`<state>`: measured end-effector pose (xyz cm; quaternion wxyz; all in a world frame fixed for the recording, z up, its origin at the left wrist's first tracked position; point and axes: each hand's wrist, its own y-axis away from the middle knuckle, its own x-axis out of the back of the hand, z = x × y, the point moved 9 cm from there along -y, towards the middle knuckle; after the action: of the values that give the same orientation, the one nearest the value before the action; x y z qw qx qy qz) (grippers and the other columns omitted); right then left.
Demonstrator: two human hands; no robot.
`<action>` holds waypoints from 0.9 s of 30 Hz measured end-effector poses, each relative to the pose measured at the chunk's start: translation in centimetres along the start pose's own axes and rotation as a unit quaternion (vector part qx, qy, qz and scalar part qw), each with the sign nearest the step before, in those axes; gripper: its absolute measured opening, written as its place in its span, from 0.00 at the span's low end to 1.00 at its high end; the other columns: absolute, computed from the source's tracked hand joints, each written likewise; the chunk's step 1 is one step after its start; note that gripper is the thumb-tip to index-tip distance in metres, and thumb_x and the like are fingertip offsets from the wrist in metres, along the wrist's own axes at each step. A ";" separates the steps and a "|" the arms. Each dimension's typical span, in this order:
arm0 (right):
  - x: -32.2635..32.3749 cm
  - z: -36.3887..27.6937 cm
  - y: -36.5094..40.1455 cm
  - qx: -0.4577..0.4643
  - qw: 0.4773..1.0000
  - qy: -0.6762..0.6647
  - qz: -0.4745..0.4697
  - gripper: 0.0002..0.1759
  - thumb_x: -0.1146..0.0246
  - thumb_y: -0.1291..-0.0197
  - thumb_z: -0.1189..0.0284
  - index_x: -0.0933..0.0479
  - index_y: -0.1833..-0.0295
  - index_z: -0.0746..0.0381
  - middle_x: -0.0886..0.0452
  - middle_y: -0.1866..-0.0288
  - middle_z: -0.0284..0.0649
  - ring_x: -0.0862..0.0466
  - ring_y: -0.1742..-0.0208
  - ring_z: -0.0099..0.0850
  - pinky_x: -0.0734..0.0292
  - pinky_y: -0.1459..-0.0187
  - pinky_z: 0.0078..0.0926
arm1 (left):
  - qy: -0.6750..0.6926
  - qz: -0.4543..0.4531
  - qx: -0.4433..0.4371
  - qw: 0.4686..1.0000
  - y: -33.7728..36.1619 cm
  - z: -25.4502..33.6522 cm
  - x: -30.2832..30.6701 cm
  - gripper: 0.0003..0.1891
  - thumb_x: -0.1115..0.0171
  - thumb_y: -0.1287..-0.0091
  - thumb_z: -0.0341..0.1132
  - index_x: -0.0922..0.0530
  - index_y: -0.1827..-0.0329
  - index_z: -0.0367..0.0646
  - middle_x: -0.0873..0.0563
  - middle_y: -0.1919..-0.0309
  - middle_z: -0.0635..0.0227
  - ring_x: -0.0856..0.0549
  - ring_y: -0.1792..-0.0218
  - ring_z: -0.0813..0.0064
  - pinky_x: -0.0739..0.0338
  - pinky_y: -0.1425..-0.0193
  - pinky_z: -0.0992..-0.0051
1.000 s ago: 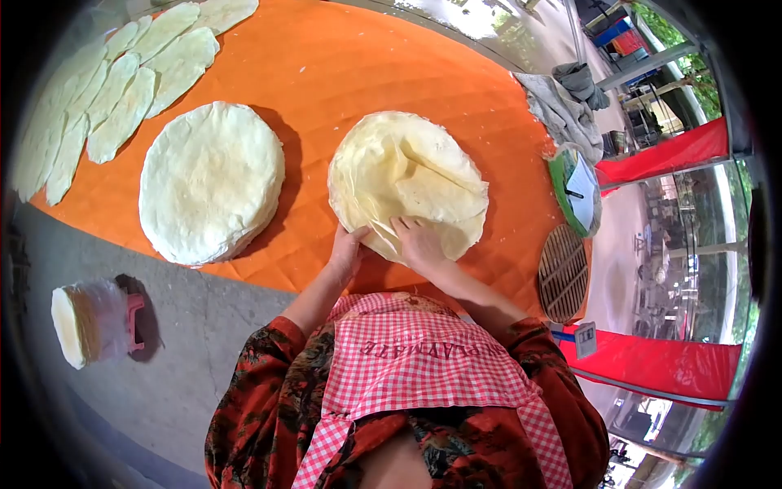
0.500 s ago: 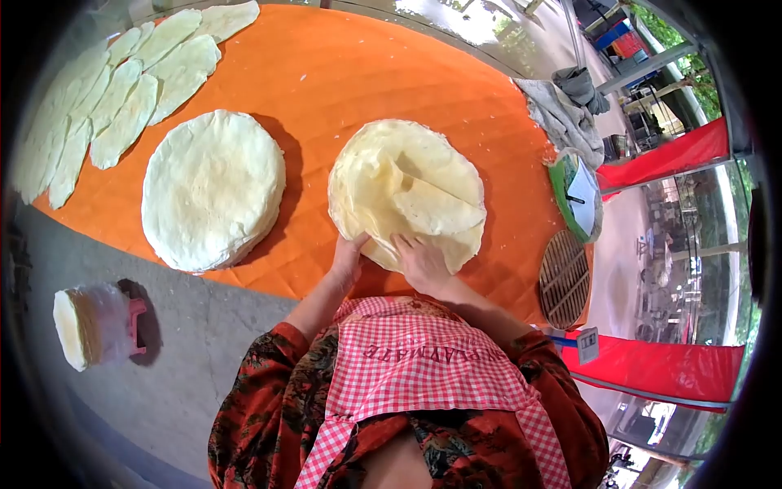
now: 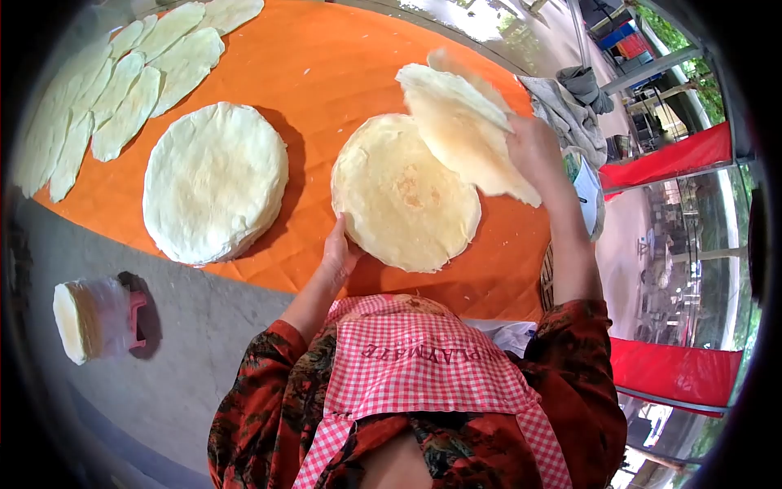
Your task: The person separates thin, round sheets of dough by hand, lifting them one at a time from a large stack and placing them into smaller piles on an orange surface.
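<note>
My right hand [image 3: 536, 155] is closed on a thin flatbread [image 3: 460, 122], lifted and folded over, to the right of a stack. That stack of round flatbreads [image 3: 391, 204] lies on the orange tablecloth [image 3: 326, 81], its top sheet pale with a browned patch in the middle. My left hand [image 3: 342, 251] rests at the stack's near left edge, thumb up along the rim; its other fingers are hidden or hard to make out. Farther left stands a taller, whiter stack of flatbreads [image 3: 213, 183].
Several oval flatbreads [image 3: 130, 90] overlap at the table's far left. Along the right edge lie a grey cloth [image 3: 562, 114], a white paper with a pen [image 3: 586, 196] and a partly covered slatted round board [image 3: 546, 277]. A plastic-wrapped stack [image 3: 90, 319] sits on a pink stool [image 3: 138, 318].
My right hand has lifted the folded flatbread off the near stack and carried it right and away from me. The stack's flat top now shows. My left hand has stayed at the edge.
</note>
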<state>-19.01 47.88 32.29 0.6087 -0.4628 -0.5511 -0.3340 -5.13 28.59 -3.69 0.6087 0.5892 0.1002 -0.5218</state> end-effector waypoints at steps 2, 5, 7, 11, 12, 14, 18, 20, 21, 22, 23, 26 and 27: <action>-1.0 -4.2 2.3 0.021 1.000 0.013 0.000 0.13 0.44 0.43 0.75 0.18 0.55 0.57 0.19 0.67 0.52 0.17 0.65 0.49 0.22 0.64 0.42 | 0.005 0.008 0.003 1.000 0.2 0.2 -0.2 0.29 0.54 0.26 0.52 0.39 0.29 0.45 0.29 0.34 0.63 0.28 0.36 0.60 0.32 0.34 0.52; -12.0 -6.8 6.3 0.032 0.999 -0.019 -0.038 0.09 0.49 0.40 0.73 0.22 0.64 0.60 0.19 0.69 0.48 0.18 0.65 0.47 0.23 0.64 0.43 | 0.005 0.008 0.005 1.000 0.3 0.4 -0.7 0.28 0.58 0.26 0.52 0.39 0.29 0.45 0.28 0.34 0.62 0.27 0.36 0.59 0.33 0.34 0.51; -20.4 -7.6 9.4 0.037 0.994 -0.042 -0.089 0.07 0.48 0.42 0.73 0.24 0.65 0.60 0.20 0.70 0.47 0.18 0.66 0.46 0.24 0.65 0.43 | 0.018 -0.014 0.012 1.000 0.1 0.4 -0.4 0.27 0.61 0.25 0.51 0.38 0.30 0.44 0.28 0.35 0.61 0.27 0.37 0.58 0.33 0.34 0.50; -23.6 -9.2 12.2 0.061 0.994 -0.052 -0.072 0.05 0.46 0.46 0.75 0.25 0.64 0.61 0.20 0.71 0.46 0.17 0.67 0.46 0.23 0.67 0.43 | 0.022 -0.028 0.036 0.999 -0.3 0.6 -0.5 0.25 0.62 0.28 0.46 0.35 0.33 0.43 0.26 0.37 0.59 0.27 0.37 0.55 0.33 0.35 0.48; -22.4 -9.5 11.8 0.064 0.994 -0.057 -0.073 0.04 0.46 0.46 0.76 0.26 0.65 0.61 0.20 0.70 0.46 0.17 0.67 0.46 0.23 0.68 0.43 | 0.034 -0.048 0.045 0.997 -0.5 0.5 -0.3 0.25 0.62 0.29 0.45 0.35 0.33 0.43 0.25 0.37 0.59 0.26 0.37 0.55 0.33 0.35 0.48; -20.8 -9.7 11.3 0.058 0.992 -0.060 -0.093 0.03 0.45 0.48 0.78 0.27 0.66 0.62 0.20 0.69 0.47 0.17 0.68 0.46 0.23 0.69 0.43 | 0.033 -0.060 0.052 0.996 -1.0 0.3 0.2 0.25 0.60 0.31 0.43 0.34 0.34 0.42 0.25 0.38 0.58 0.25 0.39 0.54 0.31 0.36 0.48; -21.4 -10.0 11.5 0.046 0.989 -0.049 -0.129 0.05 0.44 0.50 0.79 0.27 0.65 0.63 0.21 0.67 0.48 0.17 0.67 0.46 0.23 0.69 0.43 | -0.021 -0.065 0.035 0.997 -0.8 0.4 -0.2 0.23 0.53 0.33 0.38 0.34 0.35 0.42 0.24 0.39 0.57 0.23 0.41 0.55 0.27 0.38 0.50; -22.1 -10.1 11.7 0.054 0.991 -0.049 -0.115 0.06 0.44 0.50 0.79 0.27 0.64 0.63 0.21 0.67 0.48 0.17 0.67 0.46 0.23 0.69 0.43 | -0.049 -0.069 0.017 0.996 -0.2 1.1 -1.3 0.24 0.48 0.34 0.35 0.34 0.35 0.42 0.24 0.40 0.57 0.22 0.42 0.56 0.26 0.39 0.52; -22.1 -10.2 11.8 0.060 0.991 -0.051 -0.104 0.07 0.44 0.50 0.79 0.27 0.63 0.63 0.21 0.67 0.48 0.17 0.67 0.46 0.23 0.70 0.43 | -0.060 -0.062 0.007 0.996 0.5 1.4 -2.0 0.24 0.46 0.34 0.34 0.35 0.35 0.41 0.24 0.41 0.57 0.22 0.42 0.56 0.25 0.40 0.52; -22.1 -10.4 11.9 0.066 0.992 -0.053 -0.093 0.07 0.43 0.51 0.79 0.26 0.63 0.64 0.21 0.67 0.47 0.17 0.67 0.46 0.23 0.70 0.43 | -0.071 -0.054 -0.002 0.996 0.9 1.5 -2.2 0.25 0.43 0.35 0.32 0.35 0.35 0.41 0.24 0.41 0.57 0.22 0.42 0.57 0.24 0.40 0.53; -22.3 -10.3 12.1 0.060 0.991 -0.061 -0.103 0.09 0.42 0.49 0.77 0.26 0.61 0.64 0.21 0.66 0.48 0.17 0.66 0.46 0.23 0.68 0.43 | -0.069 -0.050 -0.004 0.996 0.9 1.4 -2.2 0.25 0.41 0.35 0.32 0.36 0.35 0.41 0.24 0.41 0.57 0.22 0.43 0.57 0.23 0.42 0.53; -20.9 -10.5 12.6 0.032 0.987 -0.113 -0.110 0.16 0.38 0.46 0.70 0.26 0.53 0.66 0.20 0.63 0.50 0.18 0.63 0.49 0.23 0.64 0.43 | -0.067 -0.049 -0.008 0.997 0.6 1.0 -2.4 0.27 0.37 0.35 0.33 0.37 0.35 0.40 0.23 0.42 0.58 0.21 0.43 0.57 0.20 0.46 0.53; -20.2 -10.9 13.1 0.017 0.984 -0.150 -0.097 0.20 0.37 0.46 0.67 0.27 0.49 0.66 0.20 0.61 0.51 0.18 0.61 0.50 0.23 0.63 0.44 | -0.069 -0.055 -0.011 0.996 0.6 0.9 -2.5 0.27 0.38 0.35 0.34 0.37 0.35 0.40 0.23 0.42 0.58 0.21 0.43 0.58 0.20 0.46 0.54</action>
<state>-6.50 40.15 10.39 0.4916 -0.4418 -0.6838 -0.3090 -6.20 28.95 -1.23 0.5910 0.5388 0.0953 -0.5927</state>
